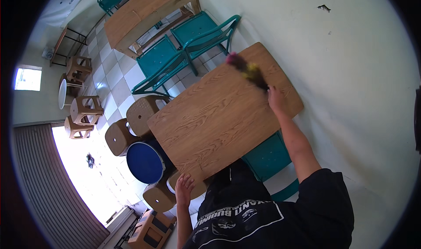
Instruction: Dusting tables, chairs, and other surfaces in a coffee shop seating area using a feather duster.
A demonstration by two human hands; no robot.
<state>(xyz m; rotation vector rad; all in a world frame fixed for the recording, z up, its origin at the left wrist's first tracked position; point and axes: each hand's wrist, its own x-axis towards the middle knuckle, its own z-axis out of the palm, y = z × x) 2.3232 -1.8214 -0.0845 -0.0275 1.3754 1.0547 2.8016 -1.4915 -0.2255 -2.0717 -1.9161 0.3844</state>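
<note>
My right hand (275, 99) is closed on the dark end of a blurred, brush-like object (251, 72) with yellow and pink parts, perhaps a duster or a bunch of flowers. It lies over the far right part of a wood-grain table (217, 117); whether it touches the top, I cannot tell. At the table's near left corner is my left hand (185, 186), its fingers apart and nothing in it.
Teal metal chairs (161, 56) stand beyond the table, and another (268, 155) is at its near side. Brown plastic stools (143, 116) and a blue-topped round drum (145, 163) stand left. A pale wall (329, 68) rises at right.
</note>
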